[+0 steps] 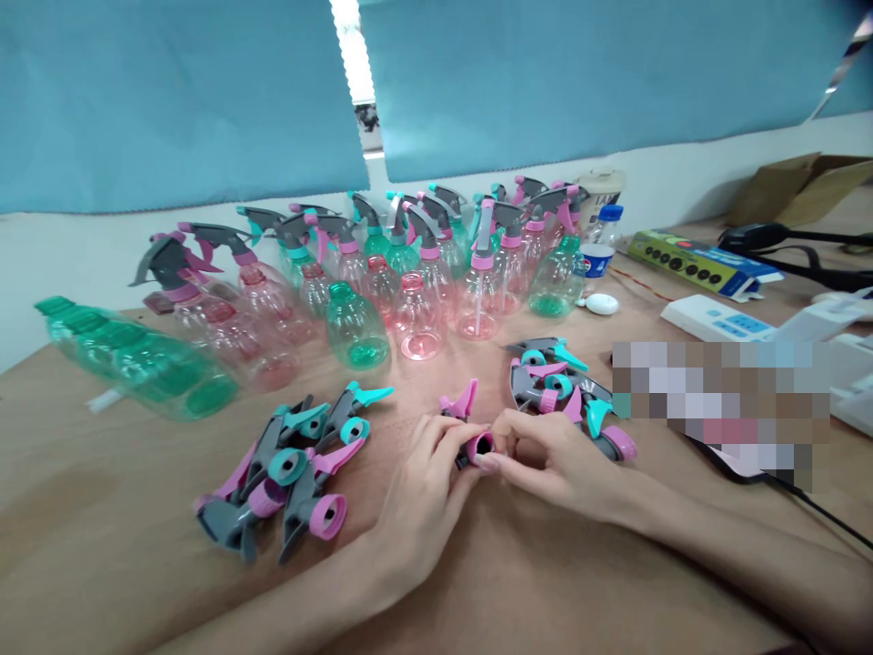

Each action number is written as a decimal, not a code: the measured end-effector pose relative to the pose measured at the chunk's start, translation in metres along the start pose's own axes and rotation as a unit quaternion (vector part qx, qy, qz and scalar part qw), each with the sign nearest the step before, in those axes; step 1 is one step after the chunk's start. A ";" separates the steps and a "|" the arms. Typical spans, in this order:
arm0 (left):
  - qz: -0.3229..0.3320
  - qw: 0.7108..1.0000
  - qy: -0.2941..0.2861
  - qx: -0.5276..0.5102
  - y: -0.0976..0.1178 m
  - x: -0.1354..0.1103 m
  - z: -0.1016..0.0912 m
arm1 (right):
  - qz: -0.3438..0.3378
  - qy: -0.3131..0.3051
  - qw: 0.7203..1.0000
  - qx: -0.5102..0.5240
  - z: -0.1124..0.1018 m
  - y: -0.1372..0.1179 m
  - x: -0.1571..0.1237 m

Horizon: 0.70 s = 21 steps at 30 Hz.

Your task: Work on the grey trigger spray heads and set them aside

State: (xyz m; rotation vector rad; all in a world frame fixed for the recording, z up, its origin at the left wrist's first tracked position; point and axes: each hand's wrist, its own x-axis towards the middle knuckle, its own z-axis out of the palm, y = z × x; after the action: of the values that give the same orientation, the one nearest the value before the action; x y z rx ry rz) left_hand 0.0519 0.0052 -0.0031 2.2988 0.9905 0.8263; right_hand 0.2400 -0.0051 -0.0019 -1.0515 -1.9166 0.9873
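Note:
Wrapped around a grey and pink trigger spray head (481,443) is my left hand (428,468), closed on its body with the pink collar's opening facing me. My right hand (556,455) is closed too, its thumb and fingertips pinched at the collar's right rim. Whether a small part sits between those fingertips is hidden. To the left lies a pile of grey spray heads (286,473) with pink or turquoise triggers and collars. A second pile of spray heads (559,387) lies just beyond my right hand.
Behind my hands stand rows of pink and green bottles (419,323), many fitted with spray heads. Stacked green bottles (136,355) lie at the left. On the right are a power strip (716,318), a yellow-blue box (696,264), a blue-capped bottle (607,226) and a pixelated patch.

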 end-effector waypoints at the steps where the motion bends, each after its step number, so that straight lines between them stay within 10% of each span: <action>1: -0.002 1.000 0.002 0.000 0.000 0.000 0.000 | 0.003 -0.002 1.000 -0.001 0.000 0.000 0.000; 21: -0.050 0.997 -0.007 -0.055 -0.001 0.002 -0.002 | -0.082 0.121 0.986 -0.074 -0.004 -0.004 -0.001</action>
State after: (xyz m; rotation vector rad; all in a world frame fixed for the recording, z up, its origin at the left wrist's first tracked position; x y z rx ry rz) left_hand 0.0517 0.0075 -0.0018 2.1422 1.0184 0.8017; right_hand 0.2428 -0.0063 0.0031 -1.0265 -1.8614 0.6031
